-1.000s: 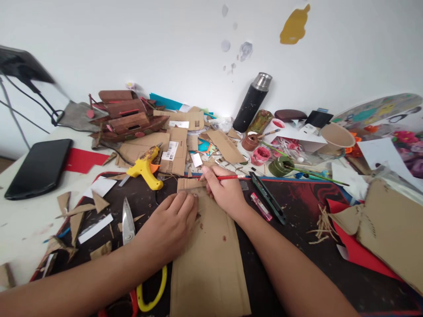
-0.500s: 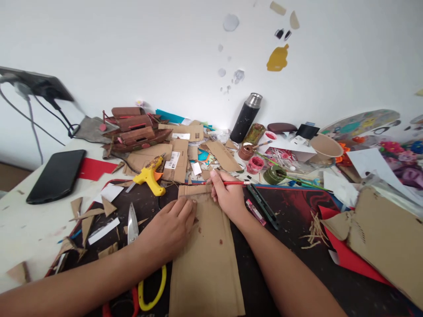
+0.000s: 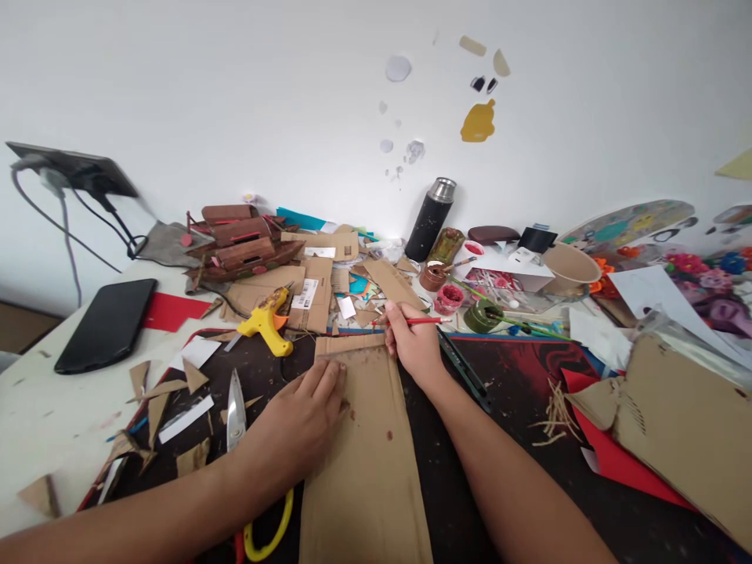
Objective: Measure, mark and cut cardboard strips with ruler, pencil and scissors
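Glue gun [image 3: 267, 321] at ten o'clock, phone [image 3: 106, 324] at nine, flask [image 3: 431, 218] at twelve, scissors [image 3: 244, 439] at seven, cup [image 3: 569, 269] at two

One head-worn camera looks forward and down over the desk [image 3: 35, 407], close above the hands, facing the wall [image 3: 235, 78].

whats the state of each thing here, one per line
left hand: flat, pressing on cardboard sheet
right hand: gripping red pencil
red pencil: held, lying level
cardboard sheet: flat on mat
glue gun: lying idle
flask: upright, capped
scissors: blades closed
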A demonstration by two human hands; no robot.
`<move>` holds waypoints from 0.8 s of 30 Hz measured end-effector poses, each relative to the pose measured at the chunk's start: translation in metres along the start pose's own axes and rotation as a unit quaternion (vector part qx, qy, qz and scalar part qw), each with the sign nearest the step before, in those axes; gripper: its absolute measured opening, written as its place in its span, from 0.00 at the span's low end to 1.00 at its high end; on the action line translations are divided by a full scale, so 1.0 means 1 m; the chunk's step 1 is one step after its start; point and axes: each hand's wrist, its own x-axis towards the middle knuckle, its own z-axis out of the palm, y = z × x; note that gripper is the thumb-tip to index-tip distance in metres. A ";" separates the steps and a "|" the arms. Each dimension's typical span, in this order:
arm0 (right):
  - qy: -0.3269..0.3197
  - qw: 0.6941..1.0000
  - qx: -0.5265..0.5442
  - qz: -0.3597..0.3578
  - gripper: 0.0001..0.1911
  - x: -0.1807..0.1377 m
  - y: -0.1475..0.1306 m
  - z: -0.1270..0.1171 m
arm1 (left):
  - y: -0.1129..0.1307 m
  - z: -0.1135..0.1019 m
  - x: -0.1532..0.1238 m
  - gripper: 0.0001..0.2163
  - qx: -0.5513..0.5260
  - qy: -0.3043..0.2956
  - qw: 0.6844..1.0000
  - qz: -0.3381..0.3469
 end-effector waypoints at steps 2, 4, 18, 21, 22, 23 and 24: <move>-0.004 1.000 0.004 0.010 0.32 0.002 0.001 -0.001 | 0.000 -0.001 0.001 0.21 0.003 0.005 1.000 0.000; -0.011 1.000 0.006 0.024 0.32 0.003 0.002 -0.002 | 0.000 -0.002 0.002 0.21 0.007 0.011 1.000 -0.002; -0.019 0.998 0.019 0.052 0.32 0.000 0.001 0.000 | -0.002 -0.009 0.007 0.25 0.010 0.045 0.999 -0.024; -0.017 0.998 0.015 0.055 0.33 0.000 0.000 0.000 | -0.001 -0.010 0.008 0.25 0.009 0.043 0.999 -0.030; -0.016 0.998 0.012 0.052 0.32 0.000 0.000 0.000 | 0.000 -0.011 0.008 0.25 0.009 0.041 0.999 -0.029; -0.014 0.999 0.008 0.046 0.32 0.000 0.000 0.000 | 0.000 -0.011 0.008 0.25 0.009 0.042 0.999 -0.027; -0.014 0.999 0.003 0.040 0.32 -0.001 0.000 0.000 | 0.000 -0.012 0.008 0.25 0.010 0.043 0.999 -0.027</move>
